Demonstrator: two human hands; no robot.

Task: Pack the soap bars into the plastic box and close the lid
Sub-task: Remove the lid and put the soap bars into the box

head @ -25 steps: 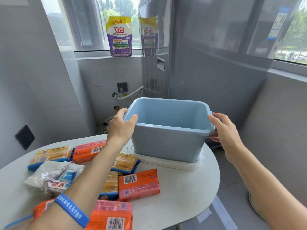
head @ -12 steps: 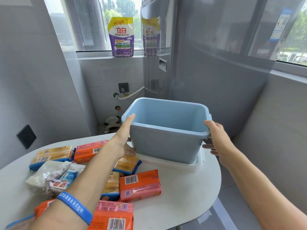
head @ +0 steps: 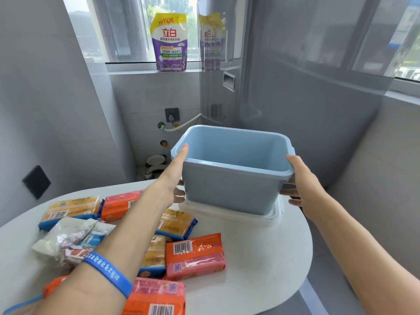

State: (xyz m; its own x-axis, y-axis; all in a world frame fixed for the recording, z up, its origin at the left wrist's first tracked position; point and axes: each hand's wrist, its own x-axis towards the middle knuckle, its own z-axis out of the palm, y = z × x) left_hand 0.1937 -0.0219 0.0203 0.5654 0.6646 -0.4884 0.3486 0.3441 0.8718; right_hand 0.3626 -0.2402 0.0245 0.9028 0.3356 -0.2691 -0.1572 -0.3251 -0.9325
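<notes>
Steadying an empty light-blue rectangular plastic box [head: 231,176], upright on a shallow white plastic lid [head: 236,215] lying beneath it on a round white table [head: 261,264]. Left hand [head: 176,178] laid flat against the box's left wall, thumb reaching up along the rim, remaining fingers hidden behind the corner; grip not closed, so far as can be judged. Right hand [head: 302,185] spread wide against the box's right end, thumb over the rim, fingers under the lip. Bracing from both ends probably serves to square the box before loading. Wrapped soap bars, orange [head: 194,255] and yellow [head: 70,209] packets, scattered on the table left of and nearer than the box, none inside yet. Lid parked under the box, hence free for closing later. Blue wristband [head: 109,272] on the left forearm.
</notes>
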